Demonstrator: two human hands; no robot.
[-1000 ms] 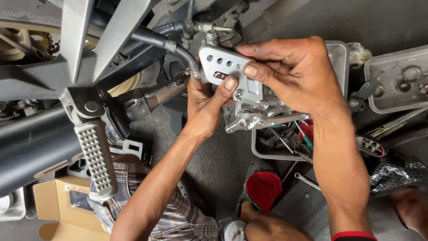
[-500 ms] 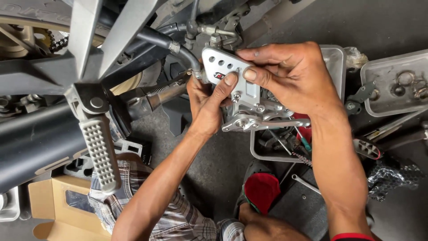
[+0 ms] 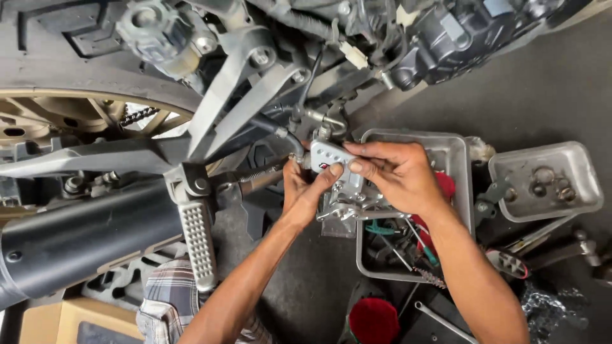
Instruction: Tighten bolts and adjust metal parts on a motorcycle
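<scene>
Grey concrete floor [image 3: 548, 83] lies beneath a motorcycle, whose black exhaust [image 3: 83, 239] and ribbed footpeg [image 3: 197, 245] fill the left side. Both hands grasp a silver perforated bracket [image 3: 328, 156] held against the frame beside a black hose [image 3: 280, 134]: the left hand [image 3: 303, 191] pinches its lower edge, the right hand [image 3: 398, 175] clamps its top. Under them sits a metal tray [image 3: 462, 159] of tools; a smaller tray [image 3: 545, 181] with washers rests nearby.
</scene>
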